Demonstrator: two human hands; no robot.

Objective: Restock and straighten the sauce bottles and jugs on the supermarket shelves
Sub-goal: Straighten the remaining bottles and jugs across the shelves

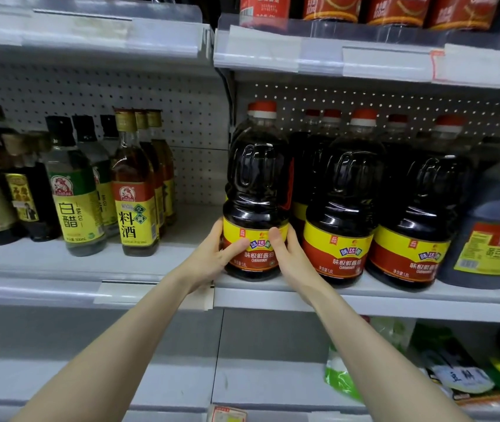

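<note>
Now both hands are clasping the soy sauce jug (pixel 254 190) at centre frame: the left hand (pixel 212 257) is wrapping its left side, the right hand (pixel 288 254) its right, thumbs pressing the label. It is standing on the shelf (pixel 273 292) edge, beside matching jugs (pixel 343 202); vinegar bottles (pixel 75 190) are standing at left.

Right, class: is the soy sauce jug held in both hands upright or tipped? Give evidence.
Upright. The jug rests base-down on the shelf, red cap on top; the left hand and right hand grip its label.
</note>
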